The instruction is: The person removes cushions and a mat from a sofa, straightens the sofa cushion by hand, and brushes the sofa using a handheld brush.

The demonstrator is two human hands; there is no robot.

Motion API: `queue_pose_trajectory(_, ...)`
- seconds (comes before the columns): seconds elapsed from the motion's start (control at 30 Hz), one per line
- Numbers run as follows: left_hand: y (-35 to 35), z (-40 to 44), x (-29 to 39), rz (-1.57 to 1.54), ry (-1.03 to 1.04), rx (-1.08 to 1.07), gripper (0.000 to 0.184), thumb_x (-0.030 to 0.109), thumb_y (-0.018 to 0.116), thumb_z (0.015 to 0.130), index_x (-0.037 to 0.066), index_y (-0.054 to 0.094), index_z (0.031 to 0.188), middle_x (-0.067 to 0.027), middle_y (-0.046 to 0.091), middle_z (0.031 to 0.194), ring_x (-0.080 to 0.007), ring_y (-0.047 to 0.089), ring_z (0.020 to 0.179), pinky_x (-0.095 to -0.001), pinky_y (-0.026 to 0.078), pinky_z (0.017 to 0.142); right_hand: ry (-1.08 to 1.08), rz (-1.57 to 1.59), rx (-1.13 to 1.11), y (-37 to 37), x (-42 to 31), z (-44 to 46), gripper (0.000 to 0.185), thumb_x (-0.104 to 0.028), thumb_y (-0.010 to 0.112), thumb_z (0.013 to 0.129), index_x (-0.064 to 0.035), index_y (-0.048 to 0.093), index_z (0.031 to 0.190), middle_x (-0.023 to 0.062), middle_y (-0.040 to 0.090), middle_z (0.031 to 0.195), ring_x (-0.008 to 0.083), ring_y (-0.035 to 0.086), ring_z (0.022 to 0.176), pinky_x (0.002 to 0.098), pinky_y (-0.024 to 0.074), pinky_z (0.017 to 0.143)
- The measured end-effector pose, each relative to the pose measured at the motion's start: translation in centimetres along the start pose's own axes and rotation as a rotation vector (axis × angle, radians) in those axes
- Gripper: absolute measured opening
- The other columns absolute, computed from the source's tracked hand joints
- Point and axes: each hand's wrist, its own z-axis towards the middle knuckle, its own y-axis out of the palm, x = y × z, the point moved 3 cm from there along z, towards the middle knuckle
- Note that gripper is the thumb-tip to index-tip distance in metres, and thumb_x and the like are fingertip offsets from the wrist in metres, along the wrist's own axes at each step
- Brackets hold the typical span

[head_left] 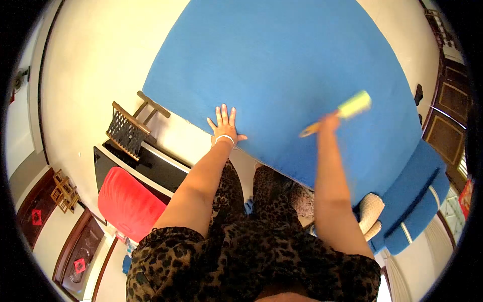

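Observation:
My right hand (pixel 329 124) is closed round the handle of a brush (pixel 354 104) with a pale yellow-green head, blurred by motion. It is over a broad blue fabric surface (pixel 282 55); whether the bristles touch the cloth I cannot tell. My left hand (pixel 225 130) lies flat near the front edge of that blue surface, fingers spread and holding nothing. A white bangle (pixel 225 139) circles the left wrist.
A wooden stool with black woven webbing (pixel 126 130) stands at the left, beside a glossy black-topped table (pixel 138 161) and a red chair back (pixel 126 201). At the right are a blue padded seat (pixel 417 196) and a cream textured object (pixel 371 209).

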Motion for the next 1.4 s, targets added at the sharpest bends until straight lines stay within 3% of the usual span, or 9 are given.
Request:
queue_pose_trajectory(0.23,2.4,-0.1,-3.7,-0.052,0.335,0.374,0.094,0.071,0.047,0.079,0.017,0.021,0.151,-0.0159,0.007,0.158,-0.0383,0.004,0.145,-0.0659,0.012,0.108,-0.67,-0.961,-0.942,20.9,-1.3,-40.9,0.054,-0.049,0.043,0.095,-0.0003,0.062,0.104,0.0238,0.065,0.1,0.0382,0.061,0.094,0.0492,0.045,0.083)
queue_pose_trajectory(0.37,-0.8,2.8,-8.4,-0.914,0.598,0.46,0.076,0.057,0.054,0.084,0.015,0.036,0.145,-0.0147,0.018,0.155,-0.0354,0.016,0.143,-0.0603,0.016,0.11,-0.2,-0.628,-1.275,26.9,-4.1,-41.5,0.049,-0.046,0.046,0.094,-0.0006,0.064,0.095,0.0163,0.065,0.077,0.0287,0.06,0.07,0.04,0.0473,0.067)
queue_pose_trajectory(0.6,-14.8,10.6,-18.0,-0.232,0.273,0.631,0.086,0.056,0.058,0.084,0.016,0.021,0.15,-0.013,0.012,0.157,-0.0352,0.01,0.144,-0.0587,0.011,0.113,-0.28,-0.16,-0.175,22.5,-9.9,-18.4,0.04,-0.043,0.042,0.099,-0.0123,0.048,0.074,-0.0004,0.043,0.054,0.0103,0.042,0.045,0.0289,0.0343,0.04)
queue_pose_trajectory(0.8,-14.1,12.4,-19.7,-0.237,0.186,0.519,0.098,0.068,0.055,0.078,0.017,0.017,0.151,-0.0115,0.01,0.158,-0.0328,0.002,0.146,-0.0607,0.006,0.112,-0.418,-0.634,-0.638,30.4,-1.0,-33.9,0.047,-0.039,0.047,0.097,0.0002,0.059,0.074,0.0062,0.054,0.059,0.0195,0.053,0.053,0.0391,0.0418,0.049)
queue_pose_trajectory(0.83,-14.4,12.5,-20.0,-0.241,0.186,0.406,0.098,0.068,0.056,0.077,0.017,0.019,0.151,-0.012,0.012,0.157,-0.0327,0.003,0.145,-0.0599,0.005,0.113,-0.787,-0.368,-0.841,32.1,-0.6,-37.7,0.044,-0.037,0.048,0.096,0.0,0.058,0.075,0.0072,0.056,0.061,0.0229,0.055,0.058,0.0413,0.0435,0.053)
queue_pose_trajectory(0.9,-14.6,12.6,-20.7,-0.449,0.25,0.313,0.099,0.068,0.06,0.073,0.015,0.025,0.149,-0.0132,0.016,0.156,-0.0328,0.005,0.145,-0.0576,0.003,0.114,-0.115,-0.654,-1.187,33.0,-2.3,-40.9,0.035,-0.03,0.048,0.095,-0.0012,0.059,0.078,0.013,0.059,0.066,0.0289,0.056,0.061,0.0448,0.0445,0.057)
queue_pose_trajectory(1.0,-14.2,12.8,-20.3,-0.294,0.194,0.403,0.104,0.068,0.06,0.074,0.018,0.014,0.152,-0.0094,0.005,0.159,-0.0309,0.0,0.146,-0.0577,0.003,0.114,-1.121,-0.492,-1.025,34.3,-7.4,-36.0,0.03,-0.023,0.045,0.094,-0.0019,0.055,0.076,0.0166,0.053,0.062,0.0285,0.054,0.056,0.0446,0.0419,0.052)
queue_pose_trajectory(1.2,-15.1,12.6,-20.3,-0.329,0.257,0.323,0.119,0.074,0.064,0.065,0.012,0.011,0.152,-0.0156,0.001,0.158,-0.0344,-0.005,0.145,-0.0606,0.001,0.112,-0.303,-0.11,0.011,34.8,-19.7,-14.1,0.045,-0.046,0.04,0.098,-0.0101,0.051,0.073,0.0055,0.051,0.059,0.0164,0.046,0.047,0.0358,0.0393,0.044)
queue_pose_trajectory(1.4,-14.3,13.4,-20.2,-0.339,0.259,0.321,0.123,0.075,0.065,0.063,0.012,0.009,0.152,-0.0169,-0.001,0.158,-0.0352,-0.006,0.145,-0.0608,0.001,0.112,-0.712,-0.666,-0.464,47.3,-13.1,-30.0,0.054,-0.046,0.047,0.094,0.0055,0.064,0.09,0.0215,0.065,0.074,0.0335,0.065,0.067,0.0462,0.0494,0.062)
